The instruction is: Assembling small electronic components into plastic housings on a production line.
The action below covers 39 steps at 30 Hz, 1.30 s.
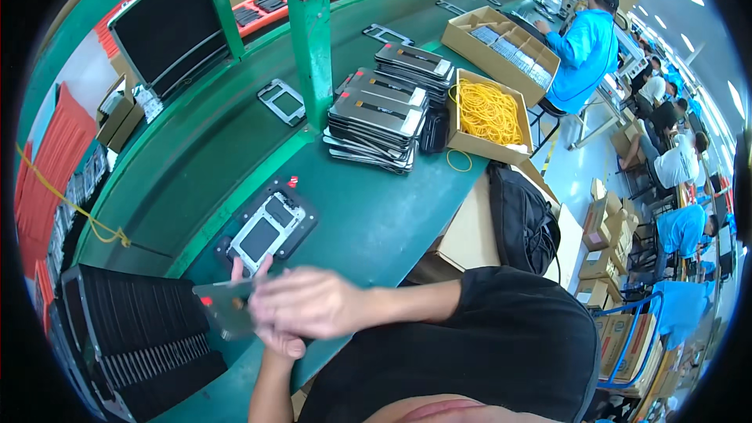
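Near the front edge of the green bench, my left hand (280, 341) is closed on a flat dark grey panel (225, 316) with a small red spot near one corner. Over the panel lies my right hand (309, 301), smeared by motion; its fingers cannot be made out clearly. Just beyond both hands, a silver-and-black device frame (266, 236) rests in a black fixture (304, 229) with a red tab at its far end. Two of my left fingertips show beside the near end of that frame.
A black slotted rack (149, 329) stands at the left. Stacked grey panels (380, 110) sit by a green post (312, 47). Beyond are a box of yellow cords (489, 110), a divided carton (501, 51) and a black bag (523, 219). Loose frames (282, 102) lie along the recessed green strip.
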### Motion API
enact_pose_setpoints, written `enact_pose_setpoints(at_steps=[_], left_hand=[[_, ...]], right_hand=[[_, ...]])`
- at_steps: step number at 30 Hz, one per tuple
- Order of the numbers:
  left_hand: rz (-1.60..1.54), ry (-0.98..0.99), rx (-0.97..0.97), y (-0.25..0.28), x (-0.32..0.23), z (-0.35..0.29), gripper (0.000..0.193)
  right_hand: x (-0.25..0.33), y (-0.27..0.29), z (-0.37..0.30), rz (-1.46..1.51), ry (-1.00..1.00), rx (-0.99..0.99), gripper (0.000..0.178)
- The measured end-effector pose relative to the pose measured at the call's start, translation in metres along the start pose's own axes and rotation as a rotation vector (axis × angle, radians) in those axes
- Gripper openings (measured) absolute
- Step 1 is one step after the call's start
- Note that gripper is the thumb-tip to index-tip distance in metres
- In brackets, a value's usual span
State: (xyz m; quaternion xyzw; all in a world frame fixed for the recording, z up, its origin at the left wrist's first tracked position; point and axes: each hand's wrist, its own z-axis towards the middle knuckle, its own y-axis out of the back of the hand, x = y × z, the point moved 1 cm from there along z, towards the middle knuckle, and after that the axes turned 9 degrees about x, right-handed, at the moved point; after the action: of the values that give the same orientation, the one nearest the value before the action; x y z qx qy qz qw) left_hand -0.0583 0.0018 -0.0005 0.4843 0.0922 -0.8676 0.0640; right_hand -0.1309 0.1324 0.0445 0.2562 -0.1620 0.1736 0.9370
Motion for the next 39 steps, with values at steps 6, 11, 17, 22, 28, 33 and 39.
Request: enact_pose_setpoints(at_steps=[6,11,17,22,28,33,39], left_hand=[[0.188,0.12,0.275,0.027,0.023,-0.032,0.107],[0.379,0.053,0.186,0.018,0.02,-0.03,0.104],[0.746,-0.273,0.352,0.018,0.001,-0.005,0.09],[0.74,-0.204,0.48,0.019,-0.012,0.002,0.086],[-0.312,0.353,0.105,0.032,-0.007,0.005,0.076],[-0.281,0.32,0.106,0.036,-0.015,0.018,0.079],[-0.524,0.412,0.004,0.031,-0.018,0.021,0.084]], right_hand=[[0.008,-0.006,0.016,0.535,-0.295,-0.029,0.024],[0.003,-0.002,0.017,1.11,-0.609,-0.151,0.013],[0.004,0.006,0.01,1.232,-0.699,-0.139,0.008],[-0.019,0.059,0.028,0.778,-0.36,0.346,0.011],[-0.135,0.087,0.029,-0.309,-0.616,0.29,0.013],[-0.171,0.069,0.017,-0.461,-0.62,0.645,0.014],[-0.136,0.061,0.027,-0.257,-0.387,0.213,0.02]])
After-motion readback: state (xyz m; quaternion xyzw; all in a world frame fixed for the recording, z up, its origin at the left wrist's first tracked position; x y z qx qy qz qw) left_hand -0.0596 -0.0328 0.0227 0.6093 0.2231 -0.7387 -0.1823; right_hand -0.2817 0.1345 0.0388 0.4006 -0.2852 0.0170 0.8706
